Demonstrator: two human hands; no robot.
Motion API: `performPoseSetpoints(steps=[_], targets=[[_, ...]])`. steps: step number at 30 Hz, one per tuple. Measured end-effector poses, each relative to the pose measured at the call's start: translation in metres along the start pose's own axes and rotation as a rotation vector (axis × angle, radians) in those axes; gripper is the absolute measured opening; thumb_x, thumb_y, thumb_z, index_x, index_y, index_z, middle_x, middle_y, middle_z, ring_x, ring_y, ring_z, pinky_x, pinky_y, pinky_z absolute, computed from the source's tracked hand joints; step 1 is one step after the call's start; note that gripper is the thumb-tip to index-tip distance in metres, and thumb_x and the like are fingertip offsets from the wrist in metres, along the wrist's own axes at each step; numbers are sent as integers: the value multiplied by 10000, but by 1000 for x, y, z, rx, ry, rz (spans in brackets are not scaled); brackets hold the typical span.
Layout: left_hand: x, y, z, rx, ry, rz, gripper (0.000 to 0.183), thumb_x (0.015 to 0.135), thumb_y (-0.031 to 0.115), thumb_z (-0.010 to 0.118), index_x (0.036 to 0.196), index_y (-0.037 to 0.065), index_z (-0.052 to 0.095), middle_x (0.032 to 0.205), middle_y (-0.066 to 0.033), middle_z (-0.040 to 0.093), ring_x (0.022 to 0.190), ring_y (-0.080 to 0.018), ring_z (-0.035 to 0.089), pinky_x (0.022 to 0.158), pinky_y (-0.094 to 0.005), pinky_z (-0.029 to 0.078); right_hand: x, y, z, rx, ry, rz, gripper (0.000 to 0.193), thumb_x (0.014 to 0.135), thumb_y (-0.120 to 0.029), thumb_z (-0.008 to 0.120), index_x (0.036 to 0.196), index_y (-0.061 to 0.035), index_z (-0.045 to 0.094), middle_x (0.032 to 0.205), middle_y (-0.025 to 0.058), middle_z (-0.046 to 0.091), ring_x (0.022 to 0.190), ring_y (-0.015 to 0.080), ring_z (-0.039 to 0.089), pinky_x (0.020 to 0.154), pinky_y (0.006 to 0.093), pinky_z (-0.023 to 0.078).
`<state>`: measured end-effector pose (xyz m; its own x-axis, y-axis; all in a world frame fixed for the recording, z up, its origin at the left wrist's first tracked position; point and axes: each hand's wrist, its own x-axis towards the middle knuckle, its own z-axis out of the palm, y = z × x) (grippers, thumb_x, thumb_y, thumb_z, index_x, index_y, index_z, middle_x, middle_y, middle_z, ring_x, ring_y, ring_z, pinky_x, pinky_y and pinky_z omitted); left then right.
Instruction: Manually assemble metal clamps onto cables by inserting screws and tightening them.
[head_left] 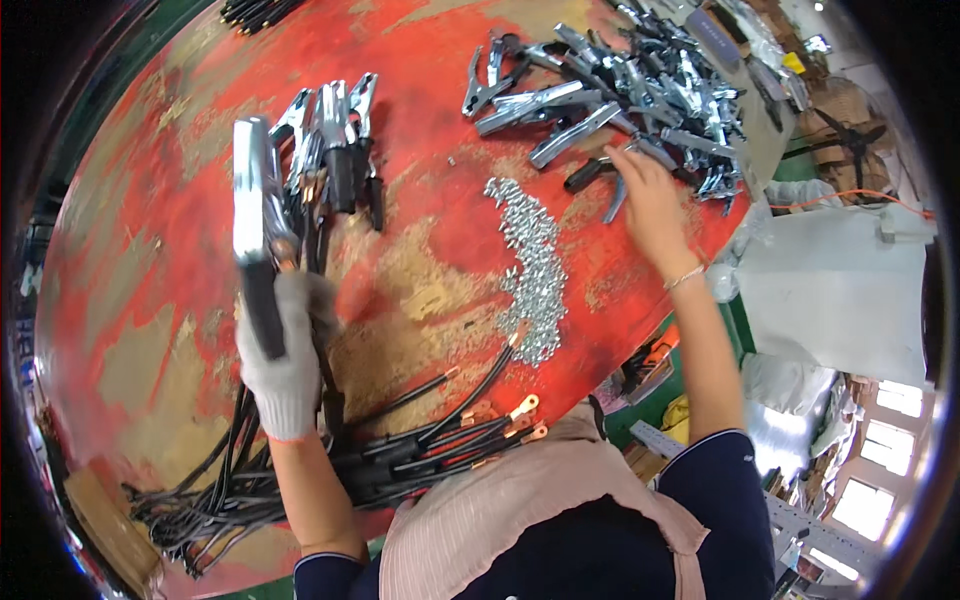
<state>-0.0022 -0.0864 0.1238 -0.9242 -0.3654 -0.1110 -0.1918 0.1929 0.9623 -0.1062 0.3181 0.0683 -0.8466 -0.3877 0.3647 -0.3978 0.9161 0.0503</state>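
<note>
My left hand (282, 345), in a white knit glove, is closed around the black handle of a silver metal clamp (250, 200). The clamp stands jaw end away from me, and a black cable runs down past the hand. Just beyond it lies a small group of clamps (335, 140) with black grips. My bare right hand (650, 205) is at the near edge of a large heap of silver clamps (640, 95). Its fingers are stretched out, the tips beside a black-handled clamp (588, 175); whether they touch it is unclear.
A strip of small metal screws (535, 270) lies mid-table on the worn red tabletop (420, 200). Black cables with copper lugs (524, 406) are bunched along the near edge. More black cable ends (255, 12) lie at the far left. A fan (850, 135) stands at the right.
</note>
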Motion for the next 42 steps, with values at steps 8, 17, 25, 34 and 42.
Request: performPoseSetpoints(steps=[8, 17, 25, 34, 42], targets=[[23, -16, -37, 1201, 61, -54, 373, 954, 438, 452, 1118, 141, 605, 993, -185, 679, 917, -383, 652, 752, -482, 498, 19, 46, 21, -131, -171, -207, 477, 797, -25, 562, 1264, -118, 531, 1243, 81, 586, 1211, 271, 513, 1020, 405, 390], [-93, -14, 11, 1005, -398, 385, 235, 838, 248, 672, 1017, 96, 676, 955, -127, 676, 882, -312, 644, 775, -393, 511, -45, -7, -13, 1205, 101, 522, 531, 818, -101, 736, 1267, -8, 467, 1116, 94, 583, 979, 151, 608, 798, 284, 496], [-93, -36, 35, 1119, -448, 402, 178, 830, 212, 648, 955, 85, 653, 945, -148, 653, 903, -341, 623, 788, -429, 491, -125, -56, -56, 1640, 230, 776, 526, 808, -89, 758, 1256, -31, 488, 966, 54, 606, 686, 78, 576, 551, 200, 439], [-75, -33, 14, 611, -438, -21, 229, 913, 187, 593, 1031, -8, 573, 843, -101, 649, 756, -151, 616, 701, -303, 499, -199, -54, -58, 2099, 337, 941, 517, 981, -240, 513, 1418, -26, 340, 1172, 103, 584, 813, 135, 581, 629, 248, 469], [-47, -14, 9, 478, -861, -261, 332, 946, 318, 530, 1001, 21, 667, 712, -10, 585, 624, -98, 521, 554, -259, 424, -177, -72, -68, 1772, 237, 779, 510, 876, -74, 644, 1336, 37, 455, 1286, 126, 553, 1088, 163, 567, 863, 273, 478]])
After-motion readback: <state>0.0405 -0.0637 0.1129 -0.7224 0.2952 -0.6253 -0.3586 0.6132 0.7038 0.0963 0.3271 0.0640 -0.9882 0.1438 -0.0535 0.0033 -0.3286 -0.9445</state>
